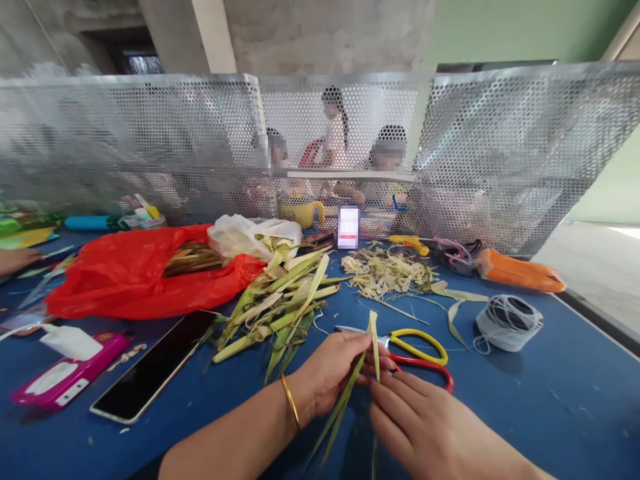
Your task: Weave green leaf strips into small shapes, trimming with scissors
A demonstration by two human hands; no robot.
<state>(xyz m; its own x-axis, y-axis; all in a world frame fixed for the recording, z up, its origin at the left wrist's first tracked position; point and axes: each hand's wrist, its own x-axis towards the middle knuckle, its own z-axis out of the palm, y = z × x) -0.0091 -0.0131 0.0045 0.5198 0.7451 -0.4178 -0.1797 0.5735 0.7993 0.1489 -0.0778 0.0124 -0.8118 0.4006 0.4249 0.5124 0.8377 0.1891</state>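
My left hand (334, 370), with a gold bangle at the wrist, pinches long yellow-green leaf strips (375, 347) between thumb and fingers. One pale end stands up above the thumb; narrow green ends trail down toward me. My right hand (423, 420) is closed against the lower part of the same strips, its fingertips close to the left fingers and partly hiding the hold. Just behind both hands lies a pair of scissors (423, 340) with one yellow and one red handle. A heap of wider leaf pieces (285, 303) rests beyond my left hand.
Fine scraps (395, 270) are piled at the back, near a lit phone (349, 227) against the perforated metal screen (345, 100). Thread spool (509, 323) and orange packet (520, 270) sit right; red bag (145, 280), dark phone (155, 367) and pink power strip (73, 373) left.
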